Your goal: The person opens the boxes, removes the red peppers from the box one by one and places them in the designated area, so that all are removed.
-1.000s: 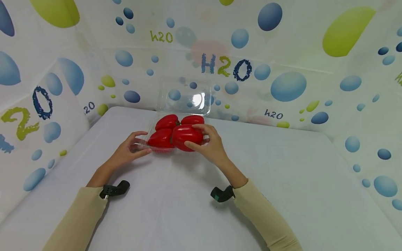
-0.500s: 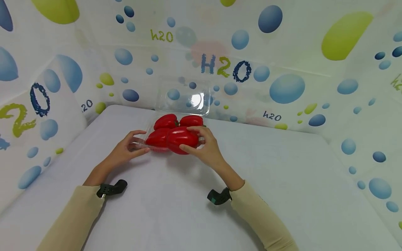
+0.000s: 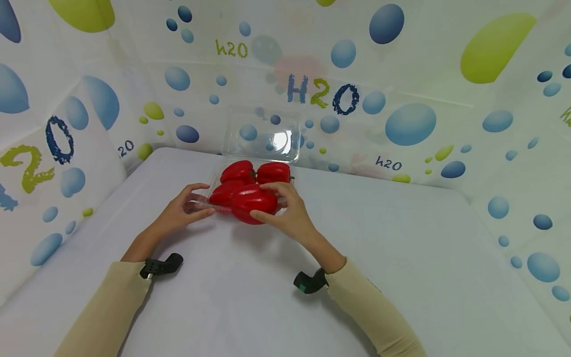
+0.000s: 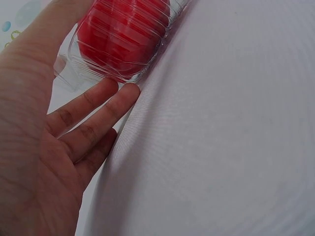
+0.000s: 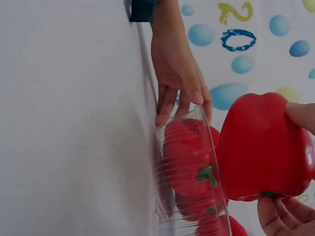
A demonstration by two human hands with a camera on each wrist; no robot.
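Observation:
My right hand holds a glossy red bell pepper between thumb and fingers, raised just above the front rim of a clear plastic clamshell container. In the right wrist view the held pepper shows whole, with its green stem end by the fingers. Three more red peppers lie in the container: one at the back left, one at the back right, one at the front left, partly hidden. My left hand grips the container's left end, thumb at the rim and fingertips against the wall.
The container's hinged lid stands up behind it, against a white backdrop printed with blue and green drops. Everything rests on a white-covered table. A dark camera mount is worn on each wrist.
My right hand has brought the held pepper left and toward me, tilting it, which uncovers more of the back right pepper. The left hand has stayed at the container's left end.

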